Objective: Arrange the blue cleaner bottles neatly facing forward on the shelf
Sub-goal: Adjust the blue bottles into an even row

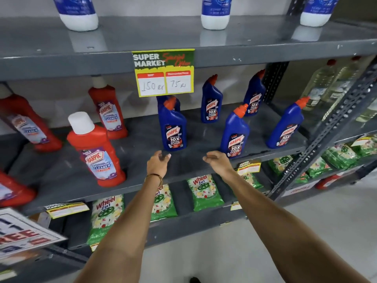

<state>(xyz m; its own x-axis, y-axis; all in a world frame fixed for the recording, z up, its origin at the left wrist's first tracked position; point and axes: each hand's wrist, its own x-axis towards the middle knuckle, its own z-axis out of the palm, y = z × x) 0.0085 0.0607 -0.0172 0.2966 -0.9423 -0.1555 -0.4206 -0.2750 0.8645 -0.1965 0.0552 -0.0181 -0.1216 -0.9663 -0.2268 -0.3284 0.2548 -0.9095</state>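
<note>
Here, on the middle shelf (61,176) of a grey metal rack, red bottles with white caps occupy the left side, the nearest one (95,152) standing upright close to the front edge. Right of them stand the blue cleaner bottles with orange caps, all upright and with labels turned toward the viewer. The front-left blue bottle (173,127) stands directly ahead of a further one, mostly hidden behind it and the hanging price sign (163,72). The back-middle blue bottle (211,101) stands well apart from its neighbours; the front-middle blue bottle (235,133) stands at the shelf's front edge; the back-right blue bottle (255,94) stands near the rear wall; the front-right blue bottle (285,127) leans in the wide-angle view. The left hand (158,163), wearing a thin bracelet (154,176) at the wrist, hovers over the shelf's front edge just below the front-left blue bottle, its fingers loosely curled and parted, gripping nothing; whether a fingertip touches the bottle's base cannot be told. The right hand (218,161) hovers just beside the base of the front-middle blue bottle, fingers likewise loosely curled, gripping nothing. Bare shelf lies between the two hands. White-based bottles (215,13) stand on the shelf above, and green packets (205,192) lie on the shelf below.
</note>
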